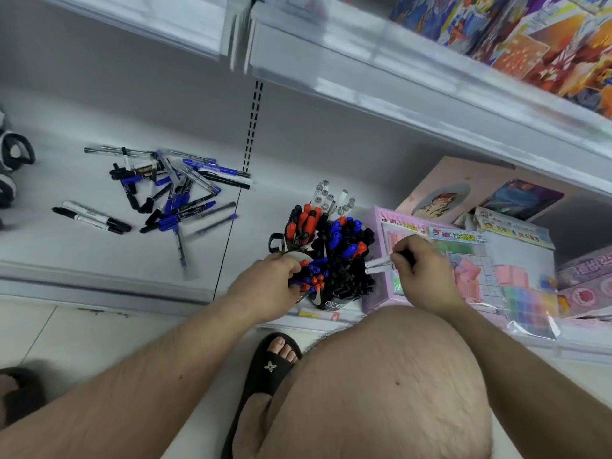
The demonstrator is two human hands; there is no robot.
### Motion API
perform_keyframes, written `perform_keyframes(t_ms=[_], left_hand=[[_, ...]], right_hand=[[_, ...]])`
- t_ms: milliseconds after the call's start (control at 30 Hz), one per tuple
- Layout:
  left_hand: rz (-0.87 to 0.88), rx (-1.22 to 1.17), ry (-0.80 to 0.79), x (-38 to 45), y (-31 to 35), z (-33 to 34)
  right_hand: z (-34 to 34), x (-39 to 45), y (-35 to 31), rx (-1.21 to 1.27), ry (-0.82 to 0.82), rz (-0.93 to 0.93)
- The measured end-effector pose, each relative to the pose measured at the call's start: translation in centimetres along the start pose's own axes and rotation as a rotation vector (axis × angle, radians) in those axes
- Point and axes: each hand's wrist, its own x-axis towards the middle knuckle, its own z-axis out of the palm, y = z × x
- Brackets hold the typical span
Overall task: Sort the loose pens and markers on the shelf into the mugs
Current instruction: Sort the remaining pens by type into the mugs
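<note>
Far left of both hands, loose pens (165, 190) lie scattered on the shelf (66, 256). The left hand (265, 289) curls over the near mug (306, 286), fingers gripping its rim among blue and red caps. Just beyond and right of it stand more mugs (334, 240) packed with markers. The right hand (420, 276) is clenched around two pens (379, 266), tips pointing left toward the mugs, above a pink box (377, 223).

A low white metal shelf (82, 260) carries a scattered heap of loose black and blue pens and markers (165, 193), dark marker-filled mugs (331, 260) and pink stationery packs (463, 260).
</note>
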Motion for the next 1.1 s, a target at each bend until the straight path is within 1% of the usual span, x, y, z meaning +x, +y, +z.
perform_keyframes(t_ms=[167,367,467,567,667,767,833,933,1000,1100], left_hand=[[-0.003,-0.032,0.036,0.1,-0.9,-0.2],[0.000,-0.042,0.061,-0.1,-1.9,-0.4],[-0.005,-0.060,0.071,-0.3,-2.4,-0.5],[-0.015,-0.072,0.072,-0.5,-2.6,-0.5],[-0.019,-0.075,0.074,-0.6,-2.9,-0.5],[-0.028,-0.076,0.082,-0.6,-3.3,-0.5],[-0.034,-0.089,0.090,-0.6,-3.4,-0.6],[-0.033,-0.119,0.099,-0.7,-3.5,-0.7],[-0.027,-0.134,0.103,-0.8,-3.5,-0.8],[-0.015,-0.140,0.114,-0.9,-3.8,-1.0]], right_hand=[[3.1,1.0,0.7,0.005,-0.066,-0.008],[5.0,1.9,0.7,-0.085,-0.169,0.000],[6.6,1.6,0.8,-0.214,-0.210,-0.011],[8.5,1.2,0.6,-0.354,-0.293,0.054],[10.1,1.2,0.5,-0.454,-0.353,0.052],[10.0,1.9,0.1,-0.526,-0.405,0.043],[9.5,2.7,-0.2,-0.529,-0.462,0.009],[9.3,2.9,-1.0,-0.431,-0.579,-0.118],[9.9,2.3,-0.6,-0.453,-0.622,-0.157],[10.6,1.9,0.9,-0.497,-0.601,0.025]])
